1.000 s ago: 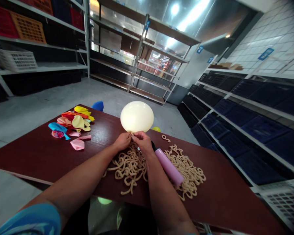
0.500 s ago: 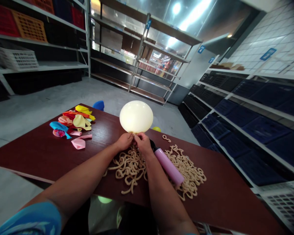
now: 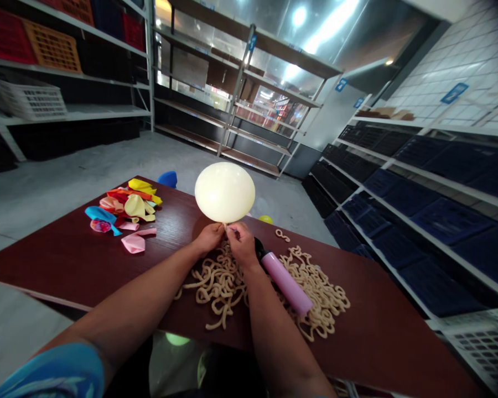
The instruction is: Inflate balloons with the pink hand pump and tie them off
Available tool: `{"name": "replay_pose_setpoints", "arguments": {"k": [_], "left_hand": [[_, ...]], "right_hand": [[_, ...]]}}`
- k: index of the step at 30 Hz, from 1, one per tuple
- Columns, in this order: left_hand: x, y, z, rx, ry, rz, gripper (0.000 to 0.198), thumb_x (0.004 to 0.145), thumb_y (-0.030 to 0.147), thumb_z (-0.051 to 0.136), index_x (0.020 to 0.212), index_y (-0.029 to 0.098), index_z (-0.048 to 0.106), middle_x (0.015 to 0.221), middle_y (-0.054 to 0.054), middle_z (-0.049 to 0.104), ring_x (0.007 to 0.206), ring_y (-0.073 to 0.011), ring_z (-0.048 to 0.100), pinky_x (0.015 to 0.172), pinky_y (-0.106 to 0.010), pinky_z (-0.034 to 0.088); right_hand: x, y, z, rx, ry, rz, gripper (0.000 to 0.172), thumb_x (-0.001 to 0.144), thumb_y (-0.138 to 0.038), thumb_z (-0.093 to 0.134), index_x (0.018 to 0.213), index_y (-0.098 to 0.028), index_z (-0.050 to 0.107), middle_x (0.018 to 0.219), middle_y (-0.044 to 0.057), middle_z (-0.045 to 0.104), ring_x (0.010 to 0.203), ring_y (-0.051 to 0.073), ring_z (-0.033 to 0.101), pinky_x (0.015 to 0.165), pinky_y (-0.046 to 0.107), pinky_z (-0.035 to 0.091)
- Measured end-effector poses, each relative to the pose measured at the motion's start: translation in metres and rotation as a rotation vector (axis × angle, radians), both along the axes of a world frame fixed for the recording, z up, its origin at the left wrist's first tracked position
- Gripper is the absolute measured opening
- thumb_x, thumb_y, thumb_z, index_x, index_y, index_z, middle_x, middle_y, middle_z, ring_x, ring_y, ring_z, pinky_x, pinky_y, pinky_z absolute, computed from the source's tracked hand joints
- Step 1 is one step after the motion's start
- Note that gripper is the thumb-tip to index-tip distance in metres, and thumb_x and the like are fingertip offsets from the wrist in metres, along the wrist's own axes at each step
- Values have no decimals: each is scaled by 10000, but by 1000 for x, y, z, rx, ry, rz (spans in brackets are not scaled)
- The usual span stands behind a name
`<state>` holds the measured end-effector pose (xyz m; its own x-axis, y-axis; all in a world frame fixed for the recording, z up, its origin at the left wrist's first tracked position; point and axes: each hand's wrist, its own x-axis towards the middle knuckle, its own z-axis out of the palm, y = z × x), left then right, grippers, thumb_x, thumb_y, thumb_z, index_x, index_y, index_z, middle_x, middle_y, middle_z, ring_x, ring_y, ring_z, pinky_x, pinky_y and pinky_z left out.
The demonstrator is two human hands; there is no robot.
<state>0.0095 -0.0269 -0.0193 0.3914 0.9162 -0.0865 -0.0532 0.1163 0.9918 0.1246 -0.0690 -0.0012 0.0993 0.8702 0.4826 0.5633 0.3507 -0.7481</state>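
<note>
An inflated pale yellow balloon [image 3: 224,191] stands above the dark red table [image 3: 66,260]. My left hand [image 3: 208,237] and my right hand [image 3: 242,242] meet under it, both pinching its neck with fingers closed. Below my hands lies a heap of beige foam curls [image 3: 219,282], with more of them spread to the right. A pink hand pump [image 3: 285,282] lies across the curls beside my right wrist.
A pile of flat coloured balloons [image 3: 124,213] lies at the table's far left. A blue balloon [image 3: 167,178] and a small yellow one [image 3: 265,219] show behind the far edge. Metal shelving with crates lines both sides. A green balloon [image 3: 176,339] sits under the table.
The balloon has risen a little and tilted to the left. My hands have drawn closer together at its neck.
</note>
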Motion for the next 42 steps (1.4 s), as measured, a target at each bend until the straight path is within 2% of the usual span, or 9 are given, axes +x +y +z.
{"name": "replay_pose_setpoints", "arguments": {"k": [4, 6, 12, 17, 21, 25, 29, 36, 42], "left_hand": [[2, -1, 0, -43, -82, -56, 290, 792, 449, 481, 700, 175, 461, 458, 65, 331, 367, -56, 267, 379, -194, 196], [3, -2, -1, -33, -66, -69, 294, 803, 454, 458, 707, 176, 462, 462, 61, 342, 373, -60, 271, 384, -198, 198], [0, 0, -2, 166, 235, 62, 294, 830, 398, 403, 727, 167, 554, 531, 3, 495, 479, -119, 434, 478, -237, 324], [-2, 1, 0, 289, 334, 115, 270, 823, 344, 417, 718, 158, 581, 628, -27, 567, 576, -134, 499, 547, -242, 360], [1, -3, 2, 56, 93, -10, 294, 829, 409, 397, 722, 162, 516, 525, 16, 478, 406, -78, 353, 407, -211, 260], [2, -6, 7, -136, -123, -128, 294, 813, 426, 444, 678, 165, 442, 460, 62, 356, 345, -35, 213, 354, -181, 150], [-2, -7, 11, -221, -161, -212, 293, 757, 419, 551, 671, 157, 453, 442, 80, 299, 339, -18, 181, 346, -165, 107], [-10, -5, 9, -355, -233, -417, 321, 678, 398, 668, 653, 145, 471, 424, 94, 244, 339, -5, 152, 343, -157, 72], [-12, -6, 13, -383, -210, -474, 318, 674, 392, 671, 628, 141, 481, 403, 88, 244, 331, -5, 168, 340, -158, 84]], "right_hand": [[1, 3, -4, -184, 340, -13, 187, 737, -372, 549, 812, -204, 581, 657, -16, 584, 513, 115, 499, 517, 245, 425], [2, 5, -6, -224, 437, 13, 213, 701, -375, 593, 821, -200, 596, 651, -20, 598, 495, 108, 496, 498, 239, 426], [1, 5, -11, -226, 398, -10, 264, 685, -394, 622, 847, -193, 676, 696, 12, 644, 543, 131, 543, 519, 252, 447], [-6, 5, -11, -250, 474, -29, 229, 670, -391, 631, 764, -182, 630, 561, -18, 593, 464, 113, 509, 433, 221, 388], [-8, 7, -10, -335, 649, 19, 223, 671, -385, 624, 724, -185, 541, 437, -61, 514, 359, 71, 393, 358, 188, 274], [-6, 9, -11, -338, 821, 54, 218, 670, -373, 599, 713, -193, 482, 450, -70, 507, 351, 60, 369, 345, 180, 230], [-4, 12, -14, -260, 822, -11, 176, 702, -348, 542, 725, -210, 435, 426, -86, 481, 328, 63, 344, 336, 183, 224], [-1, 17, -21, -165, 755, -159, 167, 730, -364, 500, 766, -220, 423, 477, -97, 427, 393, 78, 389, 399, 196, 322], [-5, 18, -23, -118, 744, -239, 135, 736, -340, 470, 741, -213, 424, 557, -71, 440, 470, 85, 416, 464, 208, 375]]}}
